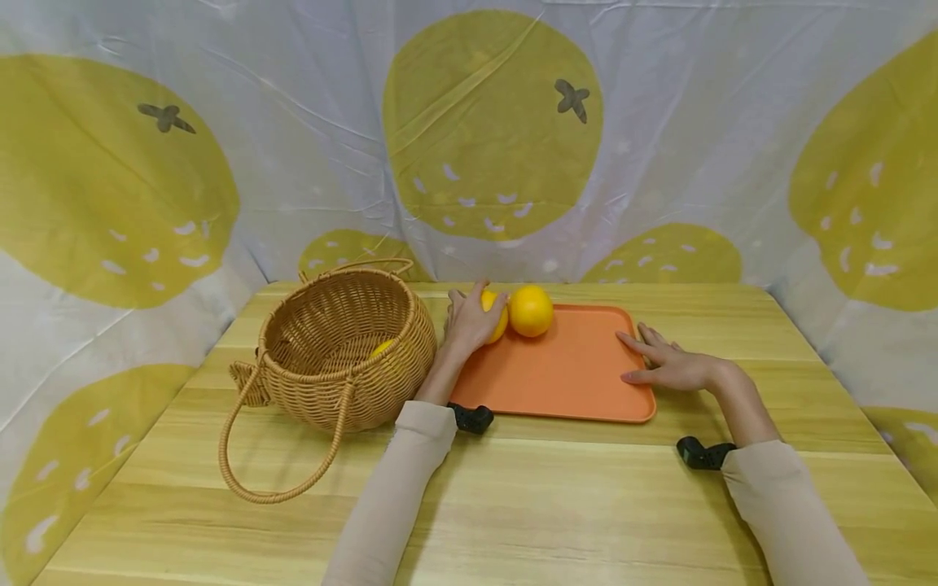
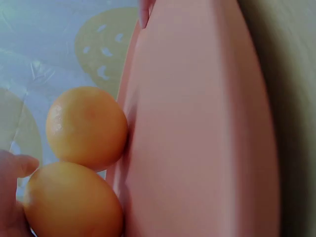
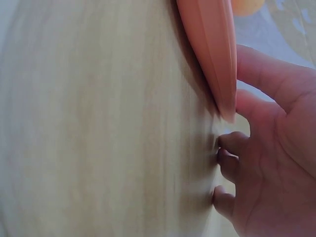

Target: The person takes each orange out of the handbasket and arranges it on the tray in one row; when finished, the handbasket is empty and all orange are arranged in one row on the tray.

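Observation:
In the head view my left hand grips an orange at the left end of an orange-coloured tray. A second orange sits right beside it on the tray; the left wrist view shows the two touching. My right hand is at the tray's right end, fingers spread, thumb and forefinger touching the rim. Its other fingertips rest on the table in the right wrist view. Left of the left hand stands a wicker basket, with a yellow fruit partly hidden inside.
The basket's near handle droops down onto the wooden table. Behind the table hangs a pale cloth printed with large yellow fruits. Black wrist devices sit at both wrists.

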`<action>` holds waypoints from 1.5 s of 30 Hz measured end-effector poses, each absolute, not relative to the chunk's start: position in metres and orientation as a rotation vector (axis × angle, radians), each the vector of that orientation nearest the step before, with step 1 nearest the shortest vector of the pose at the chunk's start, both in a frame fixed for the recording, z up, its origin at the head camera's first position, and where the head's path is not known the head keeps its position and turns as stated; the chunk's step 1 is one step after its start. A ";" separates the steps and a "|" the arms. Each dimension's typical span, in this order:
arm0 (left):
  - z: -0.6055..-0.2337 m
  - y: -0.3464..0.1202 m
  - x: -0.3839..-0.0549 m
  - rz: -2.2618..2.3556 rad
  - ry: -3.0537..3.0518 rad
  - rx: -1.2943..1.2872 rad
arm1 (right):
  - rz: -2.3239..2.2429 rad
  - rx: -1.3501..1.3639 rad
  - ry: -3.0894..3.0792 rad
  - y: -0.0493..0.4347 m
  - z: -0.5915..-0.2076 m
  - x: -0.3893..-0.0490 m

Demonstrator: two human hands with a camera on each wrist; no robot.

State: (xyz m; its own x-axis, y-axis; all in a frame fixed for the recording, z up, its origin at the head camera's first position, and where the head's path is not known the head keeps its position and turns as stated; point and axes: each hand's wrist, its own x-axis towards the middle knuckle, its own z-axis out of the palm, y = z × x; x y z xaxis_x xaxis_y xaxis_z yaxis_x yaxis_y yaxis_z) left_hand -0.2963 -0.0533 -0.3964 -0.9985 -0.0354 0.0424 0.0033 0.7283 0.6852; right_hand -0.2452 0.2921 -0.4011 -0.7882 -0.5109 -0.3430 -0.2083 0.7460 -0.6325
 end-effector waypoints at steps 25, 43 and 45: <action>-0.386 -0.060 -0.293 -1.227 -3.004 -0.141 | -0.788 -0.521 2.435 0.288 -0.399 -0.246; -0.391 -0.060 -0.293 -1.318 -2.934 -0.098 | -0.791 -0.518 2.433 0.289 -0.400 -0.245; -0.390 -0.060 -0.293 -1.309 -2.936 -0.094 | -0.792 -0.518 2.433 0.289 -0.399 -0.245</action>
State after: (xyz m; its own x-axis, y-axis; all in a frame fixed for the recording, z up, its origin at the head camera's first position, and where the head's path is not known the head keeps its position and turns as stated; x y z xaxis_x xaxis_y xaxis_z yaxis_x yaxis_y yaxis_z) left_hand -0.2929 -0.0605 -0.3904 -0.9955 0.0834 -0.0440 0.0230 0.6672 0.7445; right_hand -0.2451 0.2889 -0.3991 -0.7887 -0.4984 -0.3600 -0.1908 0.7550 -0.6273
